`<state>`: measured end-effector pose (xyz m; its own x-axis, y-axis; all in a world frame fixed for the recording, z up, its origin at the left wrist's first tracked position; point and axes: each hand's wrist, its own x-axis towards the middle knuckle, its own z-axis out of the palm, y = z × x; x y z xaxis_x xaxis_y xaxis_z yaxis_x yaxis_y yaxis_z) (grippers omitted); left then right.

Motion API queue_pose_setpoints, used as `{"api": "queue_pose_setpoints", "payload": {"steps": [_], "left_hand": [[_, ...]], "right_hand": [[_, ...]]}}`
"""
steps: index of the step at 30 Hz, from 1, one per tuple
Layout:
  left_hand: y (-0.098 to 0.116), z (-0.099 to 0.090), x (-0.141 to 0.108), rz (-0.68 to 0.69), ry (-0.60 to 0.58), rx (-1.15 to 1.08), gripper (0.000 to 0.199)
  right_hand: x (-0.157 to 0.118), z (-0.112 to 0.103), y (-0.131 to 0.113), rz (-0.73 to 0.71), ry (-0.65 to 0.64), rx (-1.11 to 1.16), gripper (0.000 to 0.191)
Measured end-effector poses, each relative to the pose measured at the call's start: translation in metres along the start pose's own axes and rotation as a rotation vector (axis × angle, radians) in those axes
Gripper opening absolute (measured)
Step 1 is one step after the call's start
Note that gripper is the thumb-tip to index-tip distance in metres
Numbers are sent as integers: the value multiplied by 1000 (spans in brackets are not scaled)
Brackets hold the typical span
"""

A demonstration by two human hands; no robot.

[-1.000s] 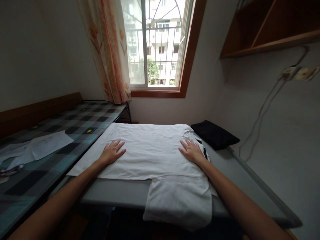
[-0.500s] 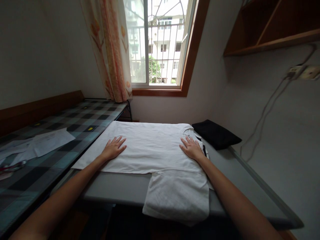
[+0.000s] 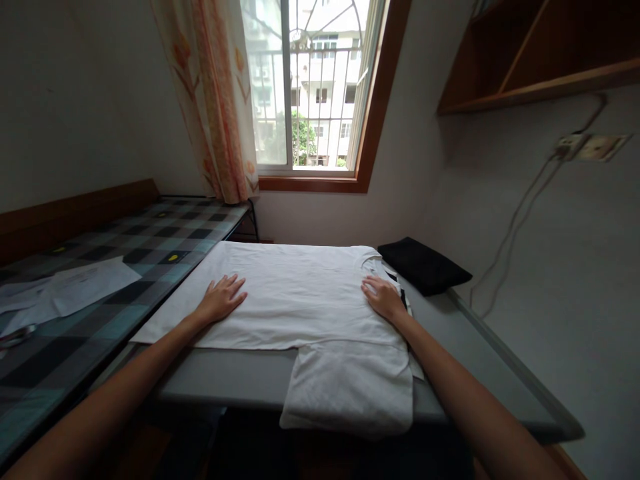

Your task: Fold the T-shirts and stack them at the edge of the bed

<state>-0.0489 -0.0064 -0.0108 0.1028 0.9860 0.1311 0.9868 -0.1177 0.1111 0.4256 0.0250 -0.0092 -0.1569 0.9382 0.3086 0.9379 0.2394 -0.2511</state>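
The left hand (image 3: pixel 221 298) and the right hand (image 3: pixel 384 297) are seen bare, each formed with slender fingers (image 3: pixel 231 285). Both forearms (image 3: pixel 145 375) are likewise uncovered, slim and smoothly tapered toward narrow wrists (image 3: pixel 199 318).

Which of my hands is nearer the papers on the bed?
Left. Your left hand lies on the white T-shirt, right of the papers; your right hand is farther, by the collar.

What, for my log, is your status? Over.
Bare left hand, bare right hand resting on white fabric T-shirt. Shirt spread, near sleeve overhanging grey tabletop. Flat black rectangular item to right, clear of hands.
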Motion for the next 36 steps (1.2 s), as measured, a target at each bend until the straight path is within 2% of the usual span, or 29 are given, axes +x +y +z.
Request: {"api": "queue_pose_setpoints", "payload": {"steps": [3,6,12,17,21,24,27,31,36], "left_hand": [[13,0,0,149,95,-172,48],[40,-2,1,326,118,-351,35],[103,-10,13,460,-57,-544,20],[132,-13,21,566,-119,-608,18],[136,-16,21,507,-94,-494,18],[129,-16,18,343,-44,-328,21],[116,-13,16,211,-2,-271,26],[101,-11,15,228,1,-333,29],[97,-13,8,273,-18,-392,36]], "right_hand": [[-1,-7,14,49,116,173,37],[-2,-11,29,109,173,254,40],[-7,-8,36,97,135,154,39],[-11,-5,32,79,125,96,34],[-12,-5,33,77,130,102,33],[-11,-5,35,70,132,105,33],[-11,-6,34,68,130,111,33],[-11,-6,32,78,123,107,33],[-13,-6,31,76,121,82,31]]}}
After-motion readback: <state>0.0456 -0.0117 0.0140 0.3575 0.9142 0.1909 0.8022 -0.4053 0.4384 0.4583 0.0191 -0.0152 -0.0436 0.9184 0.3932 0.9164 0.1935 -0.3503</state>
